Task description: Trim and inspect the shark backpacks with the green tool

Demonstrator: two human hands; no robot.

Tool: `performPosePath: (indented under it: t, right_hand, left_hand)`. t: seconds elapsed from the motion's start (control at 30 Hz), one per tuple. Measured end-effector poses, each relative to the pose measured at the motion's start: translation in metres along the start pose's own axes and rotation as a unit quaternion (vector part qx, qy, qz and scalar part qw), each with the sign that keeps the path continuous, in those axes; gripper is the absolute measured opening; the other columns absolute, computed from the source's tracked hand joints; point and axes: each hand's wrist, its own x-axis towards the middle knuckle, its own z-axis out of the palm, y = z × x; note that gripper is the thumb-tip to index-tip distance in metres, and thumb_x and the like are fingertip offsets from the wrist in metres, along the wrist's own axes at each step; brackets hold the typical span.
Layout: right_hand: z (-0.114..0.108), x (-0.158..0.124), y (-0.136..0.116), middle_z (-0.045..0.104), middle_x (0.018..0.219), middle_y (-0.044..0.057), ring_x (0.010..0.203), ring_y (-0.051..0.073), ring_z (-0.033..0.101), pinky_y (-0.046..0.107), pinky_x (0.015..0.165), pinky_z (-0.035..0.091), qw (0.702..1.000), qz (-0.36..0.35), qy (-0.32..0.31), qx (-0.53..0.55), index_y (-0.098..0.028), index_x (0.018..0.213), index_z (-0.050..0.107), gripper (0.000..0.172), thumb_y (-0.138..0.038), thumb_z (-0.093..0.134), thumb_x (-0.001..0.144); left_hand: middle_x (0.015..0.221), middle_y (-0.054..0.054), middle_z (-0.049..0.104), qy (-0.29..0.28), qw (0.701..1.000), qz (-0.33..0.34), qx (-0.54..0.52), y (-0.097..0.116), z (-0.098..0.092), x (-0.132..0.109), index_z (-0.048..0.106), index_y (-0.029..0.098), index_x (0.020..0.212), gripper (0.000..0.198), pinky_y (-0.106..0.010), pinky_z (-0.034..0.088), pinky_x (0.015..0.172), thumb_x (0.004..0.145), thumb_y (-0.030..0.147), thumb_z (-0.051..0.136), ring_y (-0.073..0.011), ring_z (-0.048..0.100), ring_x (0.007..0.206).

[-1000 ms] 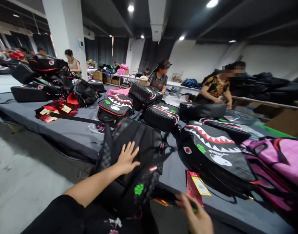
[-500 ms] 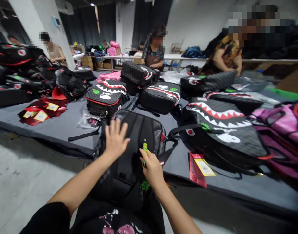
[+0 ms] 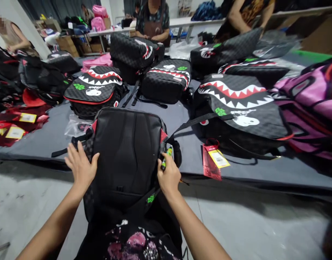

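i have the black backpack in the middle of the frame, its back panel facing me and its top by the edge of the grey table, probably so the edge braces it and both sides are within reach. one strap trails right, onto the shark-mouth bag.

my left hand is spread at the backpack's left side, fingers apart, gripping nothing; how hard it presses, i cannot tell. my right hand, by the right edge, is closed round a green pen-like tool, green end up.
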Motion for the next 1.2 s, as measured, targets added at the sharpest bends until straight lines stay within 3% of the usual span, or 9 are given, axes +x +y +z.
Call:
performPosePath:
  t: [0.1, 0.2, 0.3, 0.47, 0.63, 0.77, 0.9, 1.0, 1.2]
  right_hand:
    - [0.004, -0.018, -0.008, 0.067, 0.124, 0.016, 0.117, 0.027, 0.062, 0.037, 0.086, 0.050, 0.998, -0.064, -0.003, 0.007, -0.018, 0.122, 0.059, 0.028, -0.022, 0.048, 0.097]
    - [0.006, -0.026, -0.015, 0.064, 0.128, 0.019, 0.119, 0.029, 0.061, 0.042, 0.088, 0.050, 0.995, -0.097, -0.006, 0.011, -0.016, 0.125, 0.056, 0.030, -0.020, 0.047, 0.097]
    - [0.008, -0.023, -0.017, 0.064, 0.127, 0.020, 0.116, 0.031, 0.062, 0.042, 0.086, 0.050, 0.992, -0.119, -0.022, 0.019, -0.016, 0.128, 0.056, 0.033, -0.020, 0.047, 0.096]
    - [0.019, -0.012, -0.007, 0.066, 0.122, 0.022, 0.097, 0.036, 0.069, 0.042, 0.073, 0.050, 0.991, -0.128, -0.002, -0.026, -0.014, 0.122, 0.062, 0.032, -0.025, 0.050, 0.095]
    - [0.022, -0.016, 0.003, 0.072, 0.107, 0.020, 0.082, 0.034, 0.070, 0.043, 0.068, 0.049, 0.988, -0.150, -0.011, -0.035, -0.013, 0.120, 0.061, 0.031, -0.029, 0.051, 0.095]
    - [0.019, -0.021, 0.011, 0.074, 0.095, 0.017, 0.077, 0.032, 0.070, 0.043, 0.071, 0.050, 0.988, -0.147, -0.053, -0.018, -0.013, 0.116, 0.063, 0.032, -0.032, 0.046, 0.097]
    - [0.001, -0.025, -0.002, 0.075, 0.096, 0.015, 0.080, 0.030, 0.072, 0.043, 0.073, 0.054, 0.995, 0.012, -0.048, 0.087, -0.016, 0.114, 0.063, 0.034, -0.043, 0.053, 0.094]
    - [-0.014, -0.017, -0.027, 0.075, 0.088, 0.008, 0.071, 0.023, 0.073, 0.037, 0.068, 0.057, 0.945, 0.165, -0.020, 0.282, -0.019, 0.114, 0.058, 0.033, -0.043, 0.060, 0.092]
    - [-0.017, 0.009, -0.052, 0.072, 0.069, 0.002, 0.052, 0.015, 0.065, 0.025, 0.048, 0.052, 0.875, 0.227, -0.051, 0.425, -0.017, 0.106, 0.059, 0.036, -0.049, 0.064, 0.090]
  left_hand:
    - [0.153, -0.020, 0.040, 0.044, 0.965, 0.254, -0.043, 0.032, -0.008, 0.005, 0.045, 0.016, 0.142, 0.051, -0.059, 0.024, 0.116, 0.096, 0.037, 0.050, -0.0361, 0.030, 0.146]
    - [0.139, -0.012, 0.058, -0.055, 0.836, 0.541, -0.068, 0.095, 0.004, 0.022, 0.056, 0.019, 0.130, 0.035, -0.051, 0.028, 0.114, 0.099, 0.030, 0.046, -0.0281, 0.047, 0.134]
    - [0.106, -0.014, 0.070, -0.124, 0.759, 0.638, -0.037, 0.148, 0.025, 0.040, 0.067, 0.015, 0.102, 0.041, -0.047, 0.040, 0.101, 0.099, 0.047, 0.042, -0.0266, 0.063, 0.104]
    - [0.088, -0.004, 0.073, -0.162, 0.754, 0.635, 0.034, 0.165, 0.041, 0.053, 0.073, 0.023, 0.087, 0.034, -0.039, 0.047, 0.080, 0.096, 0.047, 0.051, -0.0200, 0.066, 0.081]
    - [0.095, -0.003, 0.072, -0.086, 0.796, 0.597, 0.037, 0.153, 0.029, 0.086, 0.077, 0.026, 0.079, 0.040, -0.040, 0.046, 0.099, 0.089, 0.059, 0.057, -0.0232, 0.062, 0.099]
    - [0.104, -0.011, 0.069, -0.057, 0.839, 0.539, 0.050, 0.143, 0.022, 0.128, 0.076, 0.013, 0.084, 0.042, -0.055, 0.027, 0.118, 0.088, 0.052, 0.062, -0.0316, 0.056, 0.114]
    - [0.095, -0.005, 0.069, -0.082, 0.805, 0.588, -0.003, 0.132, 0.027, 0.106, 0.074, 0.019, 0.083, 0.037, -0.052, 0.032, 0.117, 0.091, 0.051, 0.059, -0.0252, 0.058, 0.106]
    - [0.086, -0.003, 0.067, -0.092, 0.789, 0.604, -0.066, 0.119, 0.036, 0.082, 0.071, 0.020, 0.083, 0.035, -0.053, 0.036, 0.113, 0.096, 0.045, 0.052, -0.0227, 0.059, 0.099]
    - [0.085, -0.003, 0.067, 0.026, 0.759, 0.627, -0.175, 0.103, 0.059, 0.082, 0.063, 0.018, 0.079, 0.040, -0.047, 0.034, 0.112, 0.101, 0.040, 0.038, -0.0194, 0.057, 0.093]
